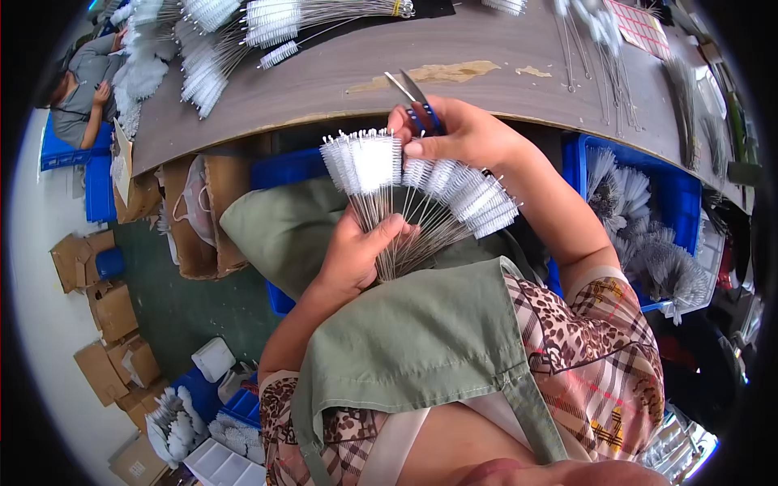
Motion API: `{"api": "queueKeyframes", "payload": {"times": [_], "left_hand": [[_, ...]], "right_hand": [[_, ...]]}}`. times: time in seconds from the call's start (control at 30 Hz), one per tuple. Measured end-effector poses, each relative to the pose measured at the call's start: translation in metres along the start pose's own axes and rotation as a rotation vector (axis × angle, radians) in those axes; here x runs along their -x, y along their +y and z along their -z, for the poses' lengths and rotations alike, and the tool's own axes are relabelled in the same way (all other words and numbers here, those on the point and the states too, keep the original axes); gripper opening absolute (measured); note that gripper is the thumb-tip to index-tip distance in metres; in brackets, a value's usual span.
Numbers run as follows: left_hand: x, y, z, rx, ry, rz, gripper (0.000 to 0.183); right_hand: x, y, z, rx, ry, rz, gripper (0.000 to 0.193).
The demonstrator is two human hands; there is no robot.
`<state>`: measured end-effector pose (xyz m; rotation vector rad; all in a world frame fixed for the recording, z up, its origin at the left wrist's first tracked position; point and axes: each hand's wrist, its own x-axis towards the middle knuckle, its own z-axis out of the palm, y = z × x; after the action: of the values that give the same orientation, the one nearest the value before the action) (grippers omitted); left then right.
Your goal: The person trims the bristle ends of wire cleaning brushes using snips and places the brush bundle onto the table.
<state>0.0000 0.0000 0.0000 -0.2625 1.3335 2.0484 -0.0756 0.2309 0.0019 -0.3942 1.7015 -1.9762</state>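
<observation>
My left hand (356,247) is closed around the thin wire stems of a fanned bunch of white-bristled wire brushes (377,166). The brush heads point up and away from me, some packed together on the left and others spread out to the right (474,194). My right hand (454,130) holds a pair of scissors (420,105) with blue handles, their blades parted and pointing toward the table. Its thumb and fingertips are right by the tips of the brushes in the middle of the bunch. My lap under the stems is covered by a green apron (421,340).
A worn grey table (316,89) runs across ahead, with heaps of brushes (203,57) at its far left. Blue crates of brushes (689,194) stand to the right. Cardboard boxes (215,215) are at the left; a seated person (85,81) is at the far left.
</observation>
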Motion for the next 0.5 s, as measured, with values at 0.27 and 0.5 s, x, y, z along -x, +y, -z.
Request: {"api": "queueKeyframes", "payload": {"times": [0.27, 0.5], "left_hand": [[-0.004, -0.003, 0.022, -0.102, -0.167, -0.048, 0.029], [-0.001, 0.002, 0.010, 0.042, -0.125, 0.000, 0.031]], "right_hand": [[0.009, 0.016, -0.002, -0.354, -0.031, 0.149, 0.024], [0.019, 0.021, 0.003, -0.365, -0.112, 0.177, 0.041]]}}
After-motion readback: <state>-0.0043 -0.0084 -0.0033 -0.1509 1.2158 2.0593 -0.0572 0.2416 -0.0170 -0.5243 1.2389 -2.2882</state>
